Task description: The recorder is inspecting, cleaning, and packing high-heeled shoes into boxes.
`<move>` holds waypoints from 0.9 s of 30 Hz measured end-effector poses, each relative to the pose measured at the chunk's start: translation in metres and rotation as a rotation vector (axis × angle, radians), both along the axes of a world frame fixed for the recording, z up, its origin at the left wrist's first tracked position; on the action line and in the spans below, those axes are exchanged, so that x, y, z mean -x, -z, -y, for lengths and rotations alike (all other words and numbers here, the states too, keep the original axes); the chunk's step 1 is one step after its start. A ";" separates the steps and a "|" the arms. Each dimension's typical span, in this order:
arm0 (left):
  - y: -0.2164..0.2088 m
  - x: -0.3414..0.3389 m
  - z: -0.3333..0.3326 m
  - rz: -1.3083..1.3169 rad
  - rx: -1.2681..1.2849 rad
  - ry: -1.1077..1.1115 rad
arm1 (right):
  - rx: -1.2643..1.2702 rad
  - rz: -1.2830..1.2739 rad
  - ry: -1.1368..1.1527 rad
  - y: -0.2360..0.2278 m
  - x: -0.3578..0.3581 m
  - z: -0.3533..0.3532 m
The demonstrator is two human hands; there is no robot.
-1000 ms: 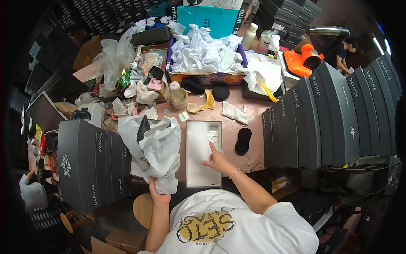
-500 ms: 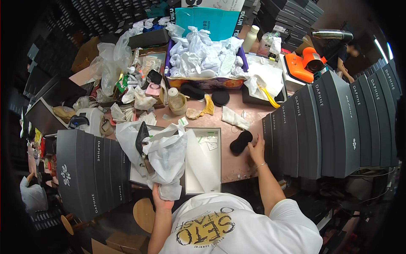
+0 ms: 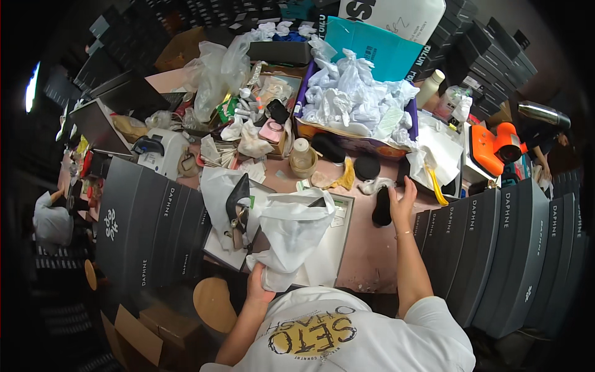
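My left hand [image 3: 259,286] is closed on the lower edge of a white bag [image 3: 291,226], which lies bunched over an open shoe box [image 3: 347,242]. A dark shape shows at the bag's top; what the bag holds is mostly hidden. Left of it, a dark pointed shoe [image 3: 237,201] lies on white wrapping in the box. My right hand [image 3: 404,201], fingers apart, is beside a black, narrow-waisted pad [image 3: 382,208]; I cannot tell if the thumb touches it. A crumpled white cloth [image 3: 375,185] lies just beyond the pad.
Dark shoe boxes stand in rows at left [image 3: 145,229] and right [image 3: 483,254]. Behind are a purple carton of crumpled paper [image 3: 356,133], a jar [image 3: 302,162], a round black pad [image 3: 367,167], a yellow cloth [image 3: 347,173] and an orange device [image 3: 489,149]. Another person [image 3: 52,220] is at far left.
The view has swung, shifting everything rightward in the picture. My right hand has moved farther off and its fingers have spread. The white cloth is more crumpled. The white bag has opened out wider.
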State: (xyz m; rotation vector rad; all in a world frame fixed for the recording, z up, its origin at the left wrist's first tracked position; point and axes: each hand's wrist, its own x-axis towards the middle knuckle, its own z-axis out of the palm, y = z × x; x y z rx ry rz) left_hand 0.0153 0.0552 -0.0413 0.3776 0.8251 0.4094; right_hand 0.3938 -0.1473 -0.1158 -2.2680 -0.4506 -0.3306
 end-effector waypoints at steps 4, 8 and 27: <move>-0.002 -0.003 0.001 -0.006 0.011 0.051 | 0.005 0.098 -0.768 -0.147 0.102 -0.062; -0.009 -0.004 0.012 0.260 0.174 0.098 | -0.306 -0.515 -0.794 -0.125 0.137 -0.077; -0.042 0.014 -0.004 0.762 0.680 -0.003 | -0.333 -1.018 -0.777 -0.175 0.248 -0.043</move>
